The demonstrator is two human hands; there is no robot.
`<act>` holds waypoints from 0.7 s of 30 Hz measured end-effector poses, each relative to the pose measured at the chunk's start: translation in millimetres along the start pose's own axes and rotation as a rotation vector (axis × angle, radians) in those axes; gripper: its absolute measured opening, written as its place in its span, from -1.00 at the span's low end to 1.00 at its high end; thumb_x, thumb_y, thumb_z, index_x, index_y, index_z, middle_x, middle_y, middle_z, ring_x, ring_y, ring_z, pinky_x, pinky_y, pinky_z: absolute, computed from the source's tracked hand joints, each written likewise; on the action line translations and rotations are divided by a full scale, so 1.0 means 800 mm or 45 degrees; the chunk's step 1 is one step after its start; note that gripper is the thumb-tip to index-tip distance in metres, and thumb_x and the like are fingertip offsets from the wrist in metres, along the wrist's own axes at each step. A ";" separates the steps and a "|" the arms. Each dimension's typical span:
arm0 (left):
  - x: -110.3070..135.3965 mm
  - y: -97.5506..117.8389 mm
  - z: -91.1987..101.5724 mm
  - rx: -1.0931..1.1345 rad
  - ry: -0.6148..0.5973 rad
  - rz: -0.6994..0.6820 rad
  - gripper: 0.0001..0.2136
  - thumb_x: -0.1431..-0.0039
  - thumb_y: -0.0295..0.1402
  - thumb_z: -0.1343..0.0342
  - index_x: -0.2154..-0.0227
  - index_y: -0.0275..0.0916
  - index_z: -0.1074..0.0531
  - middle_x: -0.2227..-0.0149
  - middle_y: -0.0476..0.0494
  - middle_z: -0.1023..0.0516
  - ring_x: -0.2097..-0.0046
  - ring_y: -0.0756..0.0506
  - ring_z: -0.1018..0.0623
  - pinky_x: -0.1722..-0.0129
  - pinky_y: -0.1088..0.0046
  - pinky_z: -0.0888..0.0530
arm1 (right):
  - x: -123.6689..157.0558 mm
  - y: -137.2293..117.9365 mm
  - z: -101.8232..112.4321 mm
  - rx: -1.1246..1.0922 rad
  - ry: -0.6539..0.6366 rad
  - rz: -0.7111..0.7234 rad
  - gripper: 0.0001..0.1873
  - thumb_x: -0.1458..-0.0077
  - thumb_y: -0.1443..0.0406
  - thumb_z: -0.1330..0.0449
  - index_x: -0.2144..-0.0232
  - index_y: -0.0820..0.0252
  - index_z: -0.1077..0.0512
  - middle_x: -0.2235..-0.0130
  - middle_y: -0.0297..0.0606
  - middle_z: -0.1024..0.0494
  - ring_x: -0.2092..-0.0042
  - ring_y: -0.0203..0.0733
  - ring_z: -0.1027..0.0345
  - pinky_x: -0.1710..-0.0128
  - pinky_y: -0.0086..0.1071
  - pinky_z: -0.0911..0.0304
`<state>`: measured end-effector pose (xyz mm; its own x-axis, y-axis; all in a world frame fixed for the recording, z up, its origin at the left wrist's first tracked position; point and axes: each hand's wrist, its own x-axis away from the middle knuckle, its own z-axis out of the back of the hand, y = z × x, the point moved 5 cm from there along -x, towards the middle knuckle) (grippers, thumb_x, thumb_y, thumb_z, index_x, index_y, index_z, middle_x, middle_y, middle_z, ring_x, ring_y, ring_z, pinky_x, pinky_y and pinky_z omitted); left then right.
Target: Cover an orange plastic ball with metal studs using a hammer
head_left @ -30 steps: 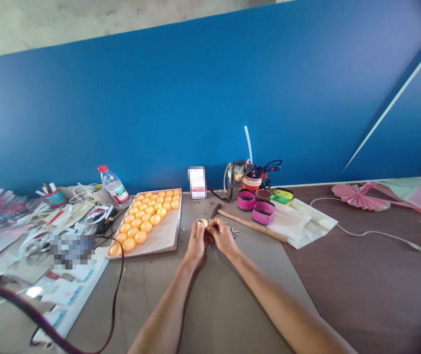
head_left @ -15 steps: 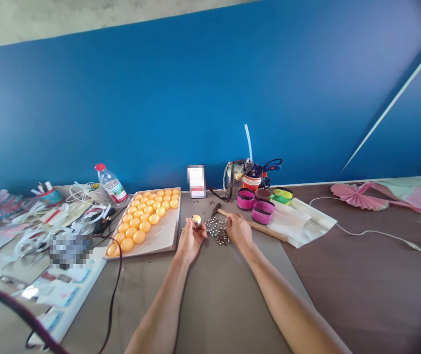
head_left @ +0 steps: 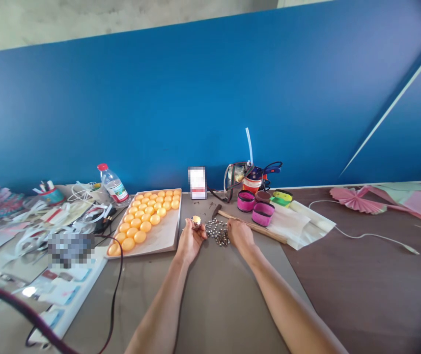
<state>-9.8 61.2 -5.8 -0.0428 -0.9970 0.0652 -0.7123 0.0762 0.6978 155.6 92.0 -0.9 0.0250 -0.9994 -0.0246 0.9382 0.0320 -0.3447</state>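
My left hand (head_left: pixel 189 241) holds up a small round ball (head_left: pixel 196 222), yellow with dark studs on it, pinched between fingers and thumb. My right hand (head_left: pixel 239 232) rests on the table with its fingers at a heap of small silver beads (head_left: pixel 217 231); whether it grips any I cannot make out. A wooden-handled hammer (head_left: pixel 254 227) lies just behind the right hand. Left of my left hand a flat tray (head_left: pixel 166 234) carries several orange balls (head_left: pixel 141 221) in rows.
Pink tape rolls (head_left: pixel 262 213), a cup of tools (head_left: pixel 252 178) and a white paper sheet (head_left: pixel 298 222) lie behind right. A water bottle (head_left: pixel 113 185), white cables and papers crowd the left. A black cord (head_left: pixel 116 287) crosses the front left. Pink paper fans (head_left: pixel 357 197) sit far right.
My hands were together on the ball a second ago. The right hand has moved off to the bead heap, while the left keeps the ball raised.
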 end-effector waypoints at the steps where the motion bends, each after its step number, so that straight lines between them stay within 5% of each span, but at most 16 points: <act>1: 0.000 0.000 0.001 0.000 0.000 -0.001 -0.67 -0.04 -0.05 -0.08 0.46 -0.23 -0.22 0.50 -0.07 -0.44 0.55 0.01 -0.40 0.48 0.47 -0.32 | 0.000 -0.001 0.001 -0.018 0.025 0.019 -0.74 -0.10 0.38 0.05 0.32 0.24 -0.45 0.29 -0.11 -0.54 0.25 -0.18 -0.43 0.30 -0.43 -0.18; 12: -0.001 -0.002 0.002 -0.021 0.007 0.013 -0.67 -0.04 -0.04 -0.07 0.44 -0.24 -0.24 0.49 -0.07 -0.44 0.54 0.02 -0.39 0.49 0.49 -0.32 | -0.003 0.001 -0.008 -0.084 0.025 0.019 -0.74 -0.01 0.44 -0.01 0.33 0.21 -0.47 0.30 -0.12 -0.54 0.27 -0.20 -0.42 0.30 -0.43 -0.17; 21: 0.001 0.000 -0.002 -0.023 0.029 0.017 -0.70 -0.08 -0.08 -0.06 0.45 -0.25 -0.26 0.52 -0.07 -0.44 0.56 0.02 -0.38 0.50 0.50 -0.31 | -0.003 -0.003 -0.003 -0.477 0.476 0.233 -0.83 0.06 0.43 -0.02 0.45 0.19 -0.41 0.38 -0.23 -0.50 0.31 -0.22 -0.34 0.26 -0.42 -0.18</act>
<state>-8.7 60.5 -4.2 -0.0360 -0.9952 0.0910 -0.6990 0.0902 0.7094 152.6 94.1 -2.6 -0.0124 -0.9061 -0.4228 0.7416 0.2753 -0.6118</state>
